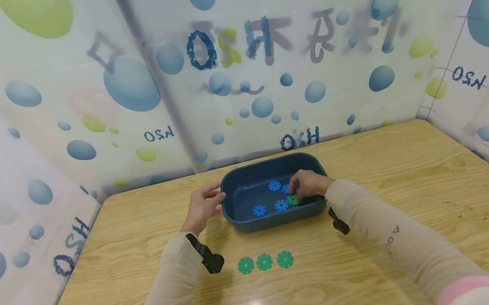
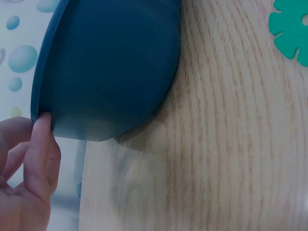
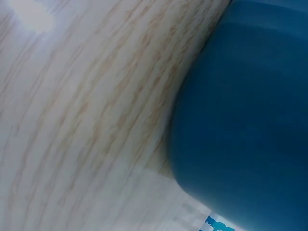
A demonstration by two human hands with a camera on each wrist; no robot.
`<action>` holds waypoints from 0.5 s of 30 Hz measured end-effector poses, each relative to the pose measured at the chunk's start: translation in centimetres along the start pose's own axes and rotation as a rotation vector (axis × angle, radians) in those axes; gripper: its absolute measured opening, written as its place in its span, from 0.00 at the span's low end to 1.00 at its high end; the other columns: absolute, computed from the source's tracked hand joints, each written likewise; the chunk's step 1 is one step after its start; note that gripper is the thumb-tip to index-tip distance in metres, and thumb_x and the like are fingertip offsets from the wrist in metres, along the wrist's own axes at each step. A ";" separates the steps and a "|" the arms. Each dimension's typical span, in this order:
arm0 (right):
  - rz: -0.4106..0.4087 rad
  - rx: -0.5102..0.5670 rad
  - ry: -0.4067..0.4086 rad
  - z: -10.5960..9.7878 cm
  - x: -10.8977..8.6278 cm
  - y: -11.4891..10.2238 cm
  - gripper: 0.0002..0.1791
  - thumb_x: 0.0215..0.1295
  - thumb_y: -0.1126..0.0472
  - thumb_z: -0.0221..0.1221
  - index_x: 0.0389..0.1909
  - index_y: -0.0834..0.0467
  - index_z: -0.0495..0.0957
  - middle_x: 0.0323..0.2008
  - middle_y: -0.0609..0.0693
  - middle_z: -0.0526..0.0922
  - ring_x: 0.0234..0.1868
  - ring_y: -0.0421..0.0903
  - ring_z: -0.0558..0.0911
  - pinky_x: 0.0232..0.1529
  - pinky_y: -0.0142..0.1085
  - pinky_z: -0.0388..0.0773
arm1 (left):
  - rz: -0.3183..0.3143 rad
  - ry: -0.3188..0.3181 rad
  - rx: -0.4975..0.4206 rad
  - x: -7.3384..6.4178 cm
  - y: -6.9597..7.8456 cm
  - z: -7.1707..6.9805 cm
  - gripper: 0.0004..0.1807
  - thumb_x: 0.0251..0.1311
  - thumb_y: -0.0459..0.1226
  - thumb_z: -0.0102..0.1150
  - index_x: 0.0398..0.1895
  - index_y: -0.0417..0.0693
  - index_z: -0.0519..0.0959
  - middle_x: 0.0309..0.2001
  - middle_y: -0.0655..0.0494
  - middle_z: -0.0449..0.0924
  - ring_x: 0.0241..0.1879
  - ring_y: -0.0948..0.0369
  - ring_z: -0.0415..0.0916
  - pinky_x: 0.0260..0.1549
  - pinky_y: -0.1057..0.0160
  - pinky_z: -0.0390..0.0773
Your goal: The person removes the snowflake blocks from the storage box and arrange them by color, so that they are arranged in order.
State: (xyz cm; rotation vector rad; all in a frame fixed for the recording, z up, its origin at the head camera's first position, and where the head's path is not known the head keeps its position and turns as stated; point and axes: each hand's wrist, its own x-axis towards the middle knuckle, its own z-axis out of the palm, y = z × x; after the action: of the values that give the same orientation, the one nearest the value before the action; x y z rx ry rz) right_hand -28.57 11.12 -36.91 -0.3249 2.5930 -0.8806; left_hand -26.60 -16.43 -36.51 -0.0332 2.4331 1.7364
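Observation:
A dark blue plastic bin point(image 1: 256, 223) stands on the table, with several blue notched discs point(image 1: 259, 211) inside. My left hand point(image 1: 202, 208) holds the bin's left end; in the left wrist view a fingertip presses the outer wall point(image 2: 110, 62) just under the rim. My right hand point(image 1: 309, 183) reaches over the front right of the bin, its curled fingers and thumb pinching a green notched disc point(image 1: 292, 200) among the blue ones. The right wrist view shows only the bin's outer wall point(image 3: 240, 120) and the table, so the right fingers are hidden there.
In front of the bin, three green notched discs point(image 1: 264, 262) lie in a row on the wooden table point(image 1: 333, 288). A wall sheet point(image 1: 238, 84) printed with bubbles and letters rises behind the table. Each wrist wears a black camera mount point(image 1: 211, 259).

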 end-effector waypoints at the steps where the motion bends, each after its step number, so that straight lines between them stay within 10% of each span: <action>1: -0.006 -0.011 0.000 0.0 0.0 0.0 0.14 0.43 0.72 0.65 0.34 0.64 0.78 0.29 0.51 0.74 0.29 0.44 0.69 0.28 0.31 0.68 | -0.002 0.002 -0.002 0.0 0.0 0.0 0.22 0.60 0.32 0.50 0.60 0.42 0.66 0.51 0.39 0.67 0.44 0.50 0.73 0.31 0.60 0.79; 15: -0.055 0.005 -0.027 0.4 0.5 0.4 0.16 0.45 0.73 0.63 0.40 0.62 0.80 0.27 0.51 0.72 0.24 0.42 0.68 0.23 0.29 0.66 | -0.011 0.009 -0.013 0.3 -0.2 0.0 0.22 0.60 0.32 0.51 0.59 0.44 0.68 0.51 0.39 0.68 0.45 0.50 0.73 0.31 0.59 0.79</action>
State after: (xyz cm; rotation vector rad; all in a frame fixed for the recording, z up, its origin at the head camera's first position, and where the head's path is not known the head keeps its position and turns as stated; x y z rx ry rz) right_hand -28.91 11.03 -37.64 -0.4055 2.5676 -0.8945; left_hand -26.86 -16.49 -36.74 -0.0556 2.4233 1.7512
